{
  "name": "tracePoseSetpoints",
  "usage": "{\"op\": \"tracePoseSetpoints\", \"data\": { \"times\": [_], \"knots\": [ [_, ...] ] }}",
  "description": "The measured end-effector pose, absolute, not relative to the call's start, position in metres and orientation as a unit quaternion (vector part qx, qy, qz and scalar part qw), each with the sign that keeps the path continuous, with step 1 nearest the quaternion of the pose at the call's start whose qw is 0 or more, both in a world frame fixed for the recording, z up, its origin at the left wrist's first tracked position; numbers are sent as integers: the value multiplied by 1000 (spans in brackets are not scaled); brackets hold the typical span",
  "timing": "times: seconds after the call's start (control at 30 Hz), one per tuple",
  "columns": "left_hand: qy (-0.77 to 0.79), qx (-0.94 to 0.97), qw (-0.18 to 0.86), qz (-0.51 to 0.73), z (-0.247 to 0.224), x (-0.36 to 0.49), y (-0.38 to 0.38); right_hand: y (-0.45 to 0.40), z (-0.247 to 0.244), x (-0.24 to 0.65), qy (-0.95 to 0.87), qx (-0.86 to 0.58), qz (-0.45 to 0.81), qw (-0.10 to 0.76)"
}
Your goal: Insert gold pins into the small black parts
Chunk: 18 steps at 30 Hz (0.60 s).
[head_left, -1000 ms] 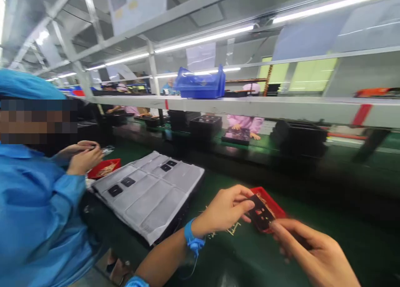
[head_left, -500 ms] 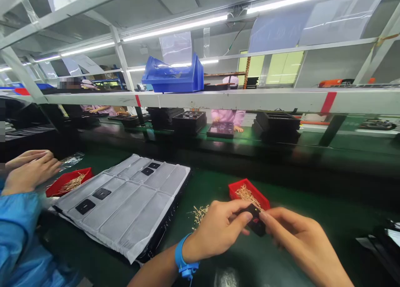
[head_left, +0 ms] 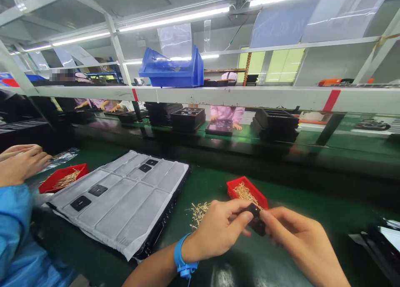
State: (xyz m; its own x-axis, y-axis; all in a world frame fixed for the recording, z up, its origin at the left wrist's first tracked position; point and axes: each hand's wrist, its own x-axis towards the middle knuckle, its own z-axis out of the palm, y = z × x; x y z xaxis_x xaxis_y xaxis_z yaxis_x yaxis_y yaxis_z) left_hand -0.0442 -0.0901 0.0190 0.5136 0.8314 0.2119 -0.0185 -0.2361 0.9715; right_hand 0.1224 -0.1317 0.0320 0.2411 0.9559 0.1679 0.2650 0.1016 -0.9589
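My left hand (head_left: pixel 222 228), with a blue wrist strap (head_left: pixel 184 255), grips a small flat black part (head_left: pixel 258 223) between thumb and fingers. My right hand (head_left: pixel 295 233) is closed in a pinch at the part's right edge; what its fingertips hold, if anything, is hidden. Just beyond the hands stands a red bin (head_left: pixel 261 195) with small tan strips (head_left: pixel 243 192) in it. More strips lie in a loose pile (head_left: pixel 197 214) left of my left hand. Farther left is a tray with a white sectioned liner (head_left: pixel 125 208), where several black parts (head_left: pixel 80 203) lie.
A co-worker's hands (head_left: pixel 23 164) in blue sleeves are at the far left, by another red bin (head_left: pixel 46 185) of strips. Dark flat items (head_left: pixel 379 241) lie at the right edge. Overhead, a shelf (head_left: pixel 265 97) carries a blue bin (head_left: pixel 171 72); black trays (head_left: pixel 187 120) stand beyond.
The view has shifted slightly, so the bench and tray sit a little farther left. My hands keep nearly the same grip, and the black part appears slightly turned.
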Motion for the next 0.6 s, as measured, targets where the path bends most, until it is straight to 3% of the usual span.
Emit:
{"op": "tracePoseSetpoints", "data": {
  "times": [0.4,0.6],
  "knots": [
    [334,732,447,391,15,-45,-93,-131,29,115,-518,-592,302,539],
    [345,746,423,383,10,-42,-93,-127,23,125,-561,-606,269,495]
  ]
}}
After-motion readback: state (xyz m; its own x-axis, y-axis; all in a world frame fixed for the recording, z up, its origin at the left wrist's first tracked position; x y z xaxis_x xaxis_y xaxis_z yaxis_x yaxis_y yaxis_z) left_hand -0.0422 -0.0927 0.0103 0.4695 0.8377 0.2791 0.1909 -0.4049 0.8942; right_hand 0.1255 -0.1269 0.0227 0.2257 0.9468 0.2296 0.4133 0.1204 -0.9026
